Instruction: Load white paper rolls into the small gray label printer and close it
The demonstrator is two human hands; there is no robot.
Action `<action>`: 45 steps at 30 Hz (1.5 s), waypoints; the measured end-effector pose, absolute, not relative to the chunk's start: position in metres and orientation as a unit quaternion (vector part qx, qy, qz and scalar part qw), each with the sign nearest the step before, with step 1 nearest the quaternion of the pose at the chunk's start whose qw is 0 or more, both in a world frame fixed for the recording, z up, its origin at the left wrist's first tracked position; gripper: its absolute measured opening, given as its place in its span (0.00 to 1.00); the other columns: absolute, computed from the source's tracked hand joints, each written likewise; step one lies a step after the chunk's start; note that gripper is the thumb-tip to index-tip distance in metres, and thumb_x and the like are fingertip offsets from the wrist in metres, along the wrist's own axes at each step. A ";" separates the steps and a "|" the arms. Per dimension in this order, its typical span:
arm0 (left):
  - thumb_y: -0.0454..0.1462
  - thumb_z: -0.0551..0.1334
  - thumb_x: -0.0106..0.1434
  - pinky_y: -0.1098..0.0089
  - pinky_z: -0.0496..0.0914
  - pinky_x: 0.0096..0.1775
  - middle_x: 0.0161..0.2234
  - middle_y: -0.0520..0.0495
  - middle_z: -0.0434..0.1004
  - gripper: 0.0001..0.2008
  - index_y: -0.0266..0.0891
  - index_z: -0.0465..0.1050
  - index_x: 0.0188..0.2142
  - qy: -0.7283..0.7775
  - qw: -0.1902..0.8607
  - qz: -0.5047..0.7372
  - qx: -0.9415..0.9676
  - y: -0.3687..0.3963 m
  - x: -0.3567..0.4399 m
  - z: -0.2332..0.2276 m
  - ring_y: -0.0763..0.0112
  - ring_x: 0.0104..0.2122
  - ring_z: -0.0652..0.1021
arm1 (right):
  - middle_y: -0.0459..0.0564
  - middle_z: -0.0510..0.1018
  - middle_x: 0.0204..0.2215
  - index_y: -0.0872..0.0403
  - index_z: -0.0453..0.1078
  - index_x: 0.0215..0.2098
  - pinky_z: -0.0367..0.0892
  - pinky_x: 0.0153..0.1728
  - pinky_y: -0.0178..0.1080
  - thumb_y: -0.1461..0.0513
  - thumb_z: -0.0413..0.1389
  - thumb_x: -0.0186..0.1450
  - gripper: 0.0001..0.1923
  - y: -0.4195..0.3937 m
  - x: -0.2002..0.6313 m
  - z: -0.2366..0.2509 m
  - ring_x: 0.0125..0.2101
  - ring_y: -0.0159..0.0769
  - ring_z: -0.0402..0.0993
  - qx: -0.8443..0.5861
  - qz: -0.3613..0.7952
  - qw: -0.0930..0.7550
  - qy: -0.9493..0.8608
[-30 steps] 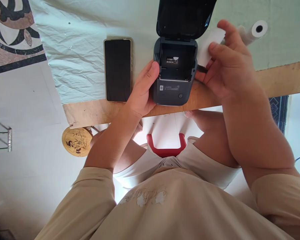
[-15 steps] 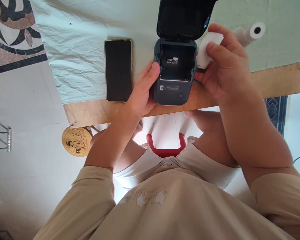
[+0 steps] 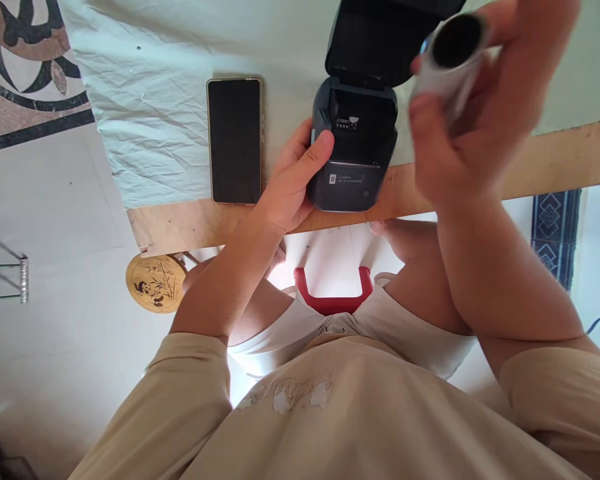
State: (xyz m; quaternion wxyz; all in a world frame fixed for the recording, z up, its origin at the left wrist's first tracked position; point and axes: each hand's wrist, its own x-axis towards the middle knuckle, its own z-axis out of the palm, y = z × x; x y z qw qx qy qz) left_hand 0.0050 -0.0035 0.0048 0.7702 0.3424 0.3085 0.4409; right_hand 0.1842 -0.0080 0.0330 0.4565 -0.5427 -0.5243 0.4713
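Note:
My left hand (image 3: 300,170) is wrapped round the left side of a dark portable label printer (image 3: 350,183), its thumb on the front edge. The printer's black lid (image 3: 380,40) stands open, showing a black compartment with a small white printed sticker inside. Above and to the right of the printer, my right hand (image 3: 490,127) grips a white paper roll (image 3: 443,83). The roll's dark hollow core faces up towards me, and it overlaps the lid's right edge in view. This hand is slightly blurred.
A phone (image 3: 235,140) with a dark screen lies left of the printer on the pale green cloth (image 3: 165,40). The table's wooden edge (image 3: 180,227) runs along the near side. Below are a round wooden stool (image 3: 156,283) with a panda picture and a red U-shaped bar (image 3: 333,305).
My right hand has risen from the printer's side, lifting the white roll and turning its core upward. The printer has tilted slightly to the right. Another roll on the cloth is now out of sight.

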 end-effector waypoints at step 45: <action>0.35 0.72 0.45 0.61 0.69 0.57 0.50 0.50 0.73 0.36 0.52 0.65 0.54 0.355 0.725 0.453 0.379 -0.005 0.003 -0.002 0.60 0.55 0.72 | 0.45 0.68 0.51 0.44 0.62 0.50 0.66 0.29 0.31 0.47 0.48 0.65 0.19 -0.001 0.176 0.022 0.39 0.27 0.70 -0.515 0.329 0.541 -0.578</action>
